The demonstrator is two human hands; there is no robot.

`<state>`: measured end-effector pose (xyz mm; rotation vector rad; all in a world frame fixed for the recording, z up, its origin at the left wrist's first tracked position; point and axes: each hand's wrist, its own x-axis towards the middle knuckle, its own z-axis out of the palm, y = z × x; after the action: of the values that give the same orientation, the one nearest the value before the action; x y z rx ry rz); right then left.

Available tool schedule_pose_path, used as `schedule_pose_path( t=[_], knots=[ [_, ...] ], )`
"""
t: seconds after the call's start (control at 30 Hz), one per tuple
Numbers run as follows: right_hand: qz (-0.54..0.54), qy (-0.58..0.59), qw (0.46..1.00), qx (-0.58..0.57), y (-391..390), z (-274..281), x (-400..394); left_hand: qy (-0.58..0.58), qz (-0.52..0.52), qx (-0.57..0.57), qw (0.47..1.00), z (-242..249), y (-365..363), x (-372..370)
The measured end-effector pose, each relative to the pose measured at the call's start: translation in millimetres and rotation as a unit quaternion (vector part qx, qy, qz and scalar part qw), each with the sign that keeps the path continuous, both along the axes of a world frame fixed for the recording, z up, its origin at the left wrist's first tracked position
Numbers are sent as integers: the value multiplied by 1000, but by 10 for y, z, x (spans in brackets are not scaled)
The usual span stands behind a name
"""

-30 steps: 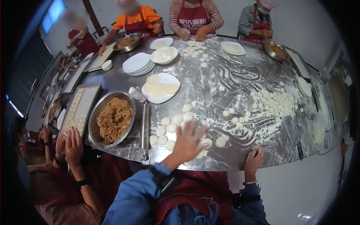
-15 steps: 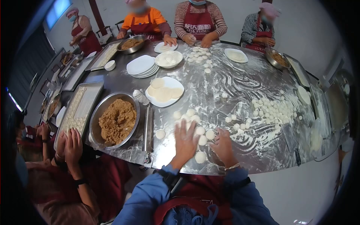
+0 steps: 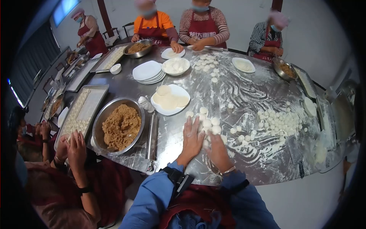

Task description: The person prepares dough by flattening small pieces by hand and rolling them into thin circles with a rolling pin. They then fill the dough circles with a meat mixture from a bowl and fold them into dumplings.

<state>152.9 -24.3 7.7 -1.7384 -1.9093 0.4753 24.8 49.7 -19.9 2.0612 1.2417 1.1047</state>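
My left hand (image 3: 192,138) lies with its fingers stretched out along the left side of a small group of round white dough pieces (image 3: 207,123). Opposite it, my right hand (image 3: 218,153) rests against the group's near right side, fingers extended, partly covering some pieces. Both hands hold nothing. Beyond them is a white plate (image 3: 183,89) with flat dough wrappers (image 3: 167,100). A metal rolling pin (image 3: 151,138) lies to the left of my left hand, and a steel bowl (image 3: 96,131) of brown filling (image 3: 120,128) stands farther left.
More dough pieces (image 3: 280,123) are scattered on the floured steel table (image 3: 251,84) to the right, near a flat scraper (image 3: 294,149). A tray (image 3: 100,100) of dumplings is at left, beside a co-worker's hands (image 3: 75,147). Stacked plates (image 3: 148,71) and a flour bowl (image 3: 175,66) stand farther back.
My hands have come closer together around the dough pieces, my right hand moving left. The loose pieces are now gathered into a tighter group. The view has shifted slightly.
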Motion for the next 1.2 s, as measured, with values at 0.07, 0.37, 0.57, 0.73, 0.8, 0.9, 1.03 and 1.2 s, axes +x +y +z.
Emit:
schedule_pose_path(
  t=[0.07,0.37,0.57,0.73,0.8,0.9,1.03,1.2],
  knots=[
    [-82,48,995,44,35,121,147,53,-2,-27,998,181,-57,-123],
    [-70,-58,993,-78,-103,121,447,353,-31,-43,934,223,-631,-362],
    [-34,-7,998,-50,878,-145,585,294,-35,56,954,-69,202,237],
    [-129,23,984,117,1739,99,1026,222,38,57,973,311,1151,899],
    [-94,-167,972,133,1707,73,1291,226,-8,42,973,282,1013,892],
    [-52,-111,987,108,1729,-452,1706,227,-86,31,970,80,838,889],
    [13,-65,997,45,1282,-257,1920,177,-185,3,967,-45,478,1018],
    [-73,-45,996,-5,402,-130,2011,210,-225,16,951,5,-10,1189]
  ],
)
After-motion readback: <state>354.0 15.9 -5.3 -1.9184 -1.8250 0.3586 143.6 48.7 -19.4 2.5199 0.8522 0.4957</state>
